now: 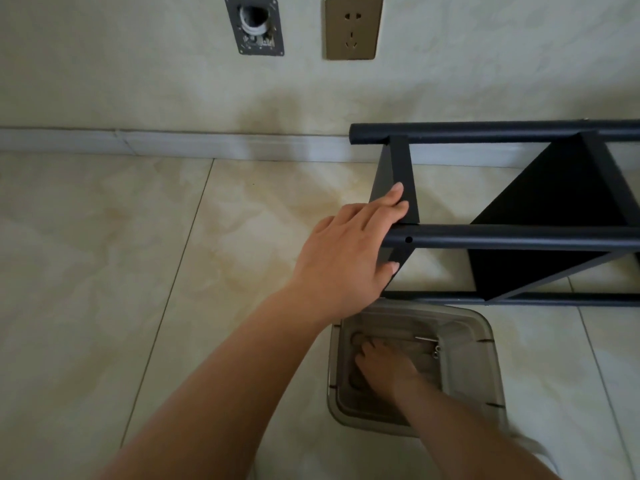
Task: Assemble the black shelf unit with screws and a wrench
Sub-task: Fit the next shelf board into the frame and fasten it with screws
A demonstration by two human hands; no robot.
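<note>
L hand (pixel 341 252) grips shelf unit (pixel 512 233); R (pixel 384 367) in tub (pixel 485 344).

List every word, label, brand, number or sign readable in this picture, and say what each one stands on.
None: no readable text anywhere.
The wall socket has only slots.
The metal wall plate, black shelf unit and clear plastic container show no markings.
</note>
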